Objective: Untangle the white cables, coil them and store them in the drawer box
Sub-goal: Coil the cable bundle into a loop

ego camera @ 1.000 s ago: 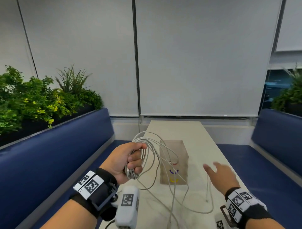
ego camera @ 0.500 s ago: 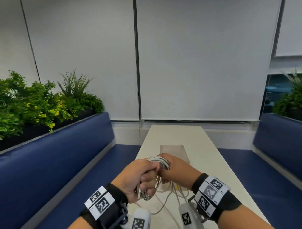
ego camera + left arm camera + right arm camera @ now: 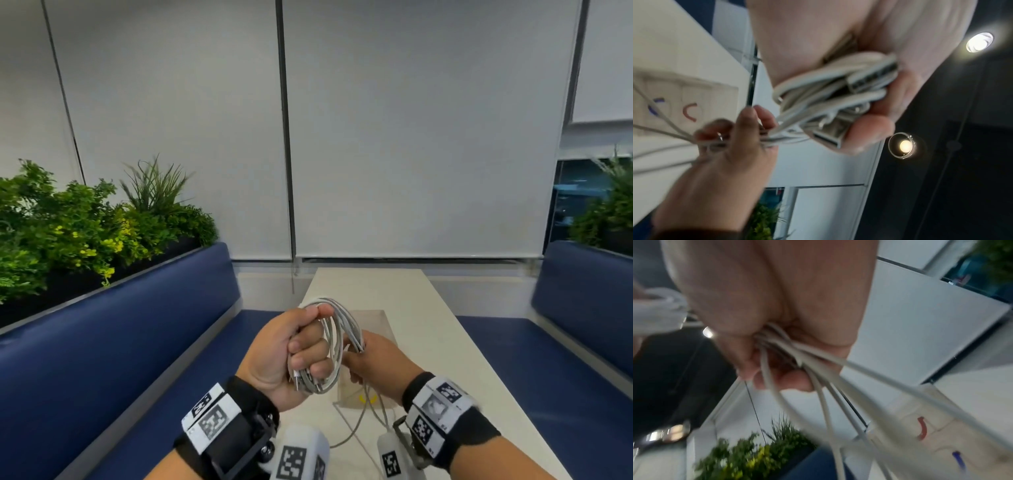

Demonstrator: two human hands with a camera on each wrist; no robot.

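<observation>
My left hand (image 3: pixel 301 356) grips a coil of white cables (image 3: pixel 337 329) held up over the near end of the table, with metal plugs (image 3: pixel 828 136) poking out below its fingers. My right hand (image 3: pixel 373 363) grips the cable strands (image 3: pixel 818 394) just right of the coil. Loose strands (image 3: pixel 363 414) hang from it down to the tabletop. The translucent drawer box (image 3: pixel 376 318) with coloured curved handles (image 3: pixel 689 112) stands behind and below both hands, mostly hidden in the head view.
The long cream table (image 3: pixel 428 325) runs away from me between two blue benches (image 3: pixel 120 342). Green plants (image 3: pixel 85 233) line the ledge behind the left bench. White roller blinds (image 3: pixel 411 137) close the far end.
My right hand came in from the open table on the right and took hold of the cables beside the left hand. The wide loose loops have been gathered into a tight coil.
</observation>
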